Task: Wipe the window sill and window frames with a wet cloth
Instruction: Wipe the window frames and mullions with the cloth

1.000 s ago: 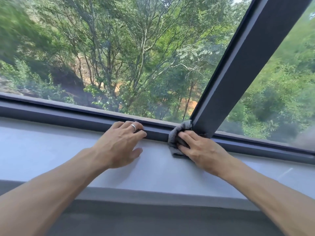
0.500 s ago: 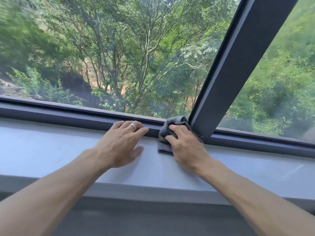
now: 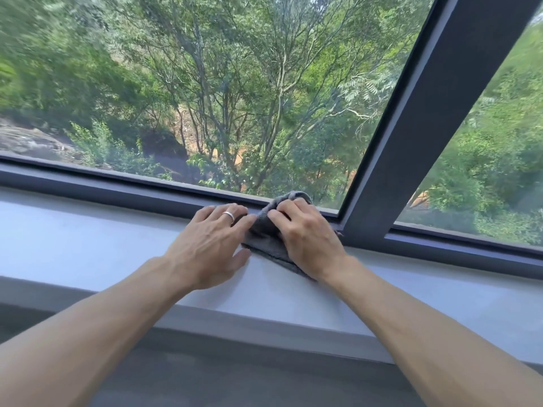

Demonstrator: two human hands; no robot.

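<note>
Bunching under the right hand, grey cloth looks crumpled.

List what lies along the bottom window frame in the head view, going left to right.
Left hand → ring → grey cloth → right hand → upright frame bar.

Sunlit trees beyond glass
</note>
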